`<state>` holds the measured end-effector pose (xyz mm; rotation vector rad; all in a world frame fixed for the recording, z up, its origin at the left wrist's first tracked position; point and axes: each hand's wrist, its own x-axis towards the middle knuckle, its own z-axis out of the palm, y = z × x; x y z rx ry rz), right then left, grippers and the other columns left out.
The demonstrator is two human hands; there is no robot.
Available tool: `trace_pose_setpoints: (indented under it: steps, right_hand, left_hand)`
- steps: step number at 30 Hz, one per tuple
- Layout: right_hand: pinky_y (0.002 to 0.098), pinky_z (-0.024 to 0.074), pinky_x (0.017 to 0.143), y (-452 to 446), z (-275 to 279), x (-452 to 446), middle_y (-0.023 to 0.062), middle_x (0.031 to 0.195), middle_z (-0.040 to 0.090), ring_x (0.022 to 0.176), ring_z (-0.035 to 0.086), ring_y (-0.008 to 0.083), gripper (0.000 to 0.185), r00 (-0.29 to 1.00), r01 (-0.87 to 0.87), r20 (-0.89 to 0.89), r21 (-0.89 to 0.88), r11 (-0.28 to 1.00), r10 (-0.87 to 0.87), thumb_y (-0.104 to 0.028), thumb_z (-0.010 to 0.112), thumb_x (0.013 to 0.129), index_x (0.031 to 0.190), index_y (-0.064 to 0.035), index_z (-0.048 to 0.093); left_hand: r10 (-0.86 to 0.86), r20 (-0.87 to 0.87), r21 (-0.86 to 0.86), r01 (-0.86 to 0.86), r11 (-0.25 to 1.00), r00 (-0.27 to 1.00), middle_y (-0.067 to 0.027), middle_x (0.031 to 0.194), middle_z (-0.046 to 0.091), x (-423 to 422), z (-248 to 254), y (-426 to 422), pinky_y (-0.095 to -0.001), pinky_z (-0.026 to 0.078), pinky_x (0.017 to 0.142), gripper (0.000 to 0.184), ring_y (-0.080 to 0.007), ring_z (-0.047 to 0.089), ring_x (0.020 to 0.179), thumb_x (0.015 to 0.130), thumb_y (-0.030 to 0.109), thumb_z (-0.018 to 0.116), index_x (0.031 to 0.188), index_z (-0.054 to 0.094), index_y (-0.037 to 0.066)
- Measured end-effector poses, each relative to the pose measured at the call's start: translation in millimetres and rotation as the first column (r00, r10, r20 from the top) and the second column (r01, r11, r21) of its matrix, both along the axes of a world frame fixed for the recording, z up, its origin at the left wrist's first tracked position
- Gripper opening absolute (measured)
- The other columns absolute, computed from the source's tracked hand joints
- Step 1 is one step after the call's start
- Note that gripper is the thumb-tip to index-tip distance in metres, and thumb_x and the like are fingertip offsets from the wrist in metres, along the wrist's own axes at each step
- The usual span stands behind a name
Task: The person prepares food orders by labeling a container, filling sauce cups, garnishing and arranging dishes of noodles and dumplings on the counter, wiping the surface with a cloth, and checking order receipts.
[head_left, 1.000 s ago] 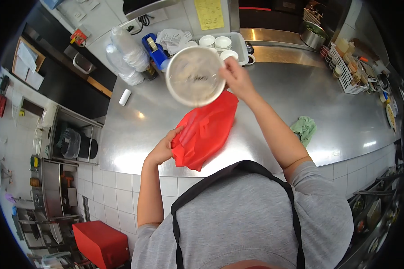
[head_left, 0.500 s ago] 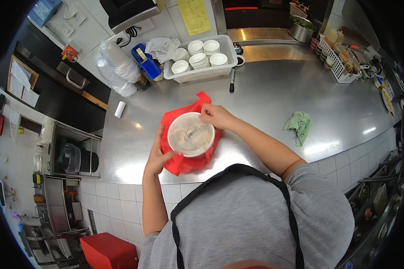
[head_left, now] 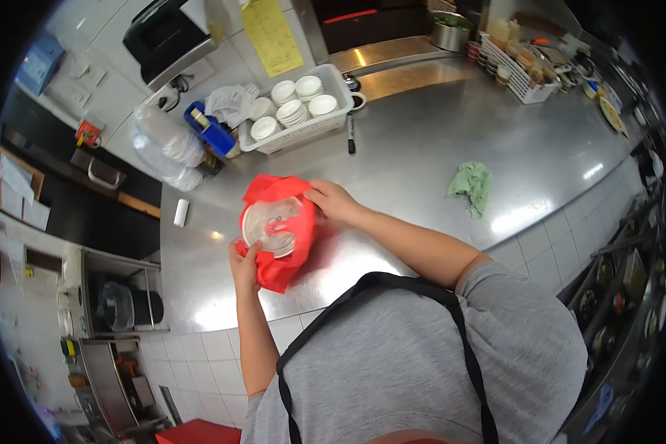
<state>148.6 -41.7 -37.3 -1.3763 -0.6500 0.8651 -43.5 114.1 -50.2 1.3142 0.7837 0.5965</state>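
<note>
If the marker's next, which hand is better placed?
Likely the right hand: both hands grip the red bag, but this one is nearer the marker; the left hand is farther off.

white tiled wall (head_left: 96, 33), broad steel counter (head_left: 399, 148), bright reflections (head_left: 593, 170)

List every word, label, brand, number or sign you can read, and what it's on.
Nothing is readable with certainty.
Container lid in the red bag: dark marking, blurred and partly covered.
Yellow sheet on the wall: writing too small.
Papers at far left: any writing too small.
</note>
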Motion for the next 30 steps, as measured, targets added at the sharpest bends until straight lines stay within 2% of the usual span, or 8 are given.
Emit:
trace_pose_setpoints:
  steps: [5,7,10,13,18,20,24,30]
  right_hand:
    - [0.0298,0.0474,0.057,-6.7,25.4,36.1,0.0046,0.073,0.059,0.062,0.058,0.0153,0.031,0.969,0.088,0.212,0.177,0.980,-0.125,-0.036,0.054,0.085,0.080,-0.0058,0.051]
    - [0.0450,0.0424,0.084,-36.5,22.9,69.1,0.0053,0.092,0.059,0.090,0.057,0.0207,0.039,0.774,0.347,0.597,-0.123,0.930,-0.210,-0.048,0.057,0.079,0.086,-0.0101,0.055]
    - [0.0668,0.0116,0.097,-131.0,12.3,98.4,0.0047,0.123,0.046,0.122,0.034,0.0268,0.048,0.509,0.729,0.860,-0.411,0.548,-0.033,-0.055,0.057,0.073,0.105,-0.0195,0.058]
    - [0.0648,0.0121,0.099,-239.1,-41.1,108.8,0.0068,0.139,0.031,0.130,0.025,0.0268,0.045,0.580,0.813,0.813,-0.574,0.101,-0.047,-0.043,0.049,0.084,0.124,-0.0240,0.046]
    - [0.0590,0.0088,0.103,-283.3,-114.7,66.5,0.0141,0.143,0.022,0.134,0.016,0.0291,0.055,0.314,0.945,0.926,-0.326,-0.022,-0.208,-0.033,0.042,0.089,0.138,-0.0180,0.022]
    - [0.0567,0.0087,0.104,-261.4,-116.6,61.9,0.0175,0.143,0.019,0.134,0.015,0.0300,0.060,0.361,0.930,0.919,-0.367,-0.006,-0.160,-0.035,0.044,0.088,0.139,-0.0146,0.019]
    - [0.0631,0.0060,0.100,-212.5,-78.5,24.5,0.0137,0.146,0.014,0.135,0.010,0.0302,0.066,0.581,0.734,0.814,-0.506,0.453,-0.032,-0.043,0.048,0.085,0.140,-0.0213,0.018]
    - [0.0623,0.0120,0.101,-288.7,-56.2,-22.7,0.0100,0.146,0.012,0.135,0.008,0.0300,0.064,0.521,0.471,0.841,-0.427,0.772,0.147,-0.045,0.058,0.078,0.132,-0.0202,0.038]
  left_hand:
    - [-0.034,-0.043,0.084,0.038,0.996,0.998,-0.0110,0.096,0.054,7.3,-5.4,24.1,-0.0289,0.049,0.070,0.040,-0.0173,0.056,0.084,0.077,0.008,0.066,0.109,0.042,0.002]
    - [-0.052,-0.106,0.200,0.073,0.977,0.993,-0.0110,0.098,0.054,11.5,0.5,29.5,-0.0287,0.046,0.076,0.040,-0.0179,0.054,0.089,0.078,0.011,0.067,0.110,0.047,0.000]
    - [-0.043,-0.137,0.683,0.126,0.719,0.990,-0.0113,0.101,0.052,6.6,-14.5,80.2,-0.0283,0.044,0.078,0.046,-0.0172,0.052,0.092,0.076,0.011,0.068,0.115,0.048,0.000]
    - [0.102,-0.091,0.907,0.040,0.420,0.991,-0.0100,0.107,0.048,9.4,31.4,89.1,-0.0291,0.042,0.073,0.048,-0.0167,0.049,0.087,0.076,0.011,0.068,0.119,0.048,0.002]
    - [0.136,0.282,0.924,-0.307,0.229,0.950,-0.0087,0.109,0.047,43.2,124.9,1.0,-0.0311,0.040,0.069,0.041,-0.0175,0.046,0.085,0.077,0.012,0.066,0.115,0.051,0.005]
    - [-0.161,0.251,0.904,-0.172,0.393,0.954,-0.0106,0.111,0.048,73.7,121.5,-52.5,-0.0340,0.039,0.078,0.039,-0.0224,0.047,0.093,0.077,0.011,0.064,0.113,0.051,0.005]
    - [-0.540,-0.180,0.964,0.258,0.071,0.822,-0.0138,0.121,0.045,148.2,73.2,-141.8,-0.0399,0.030,0.096,0.047,-0.0306,0.040,0.114,0.079,0.017,0.062,0.121,0.046,0.006]
    - [-0.436,-0.686,0.724,0.607,-0.328,0.582,-0.0167,0.138,0.028,219.3,-34.2,-245.1,-0.0457,0.026,0.100,0.055,-0.0342,0.028,0.126,0.084,0.036,0.054,0.131,0.039,0.013]
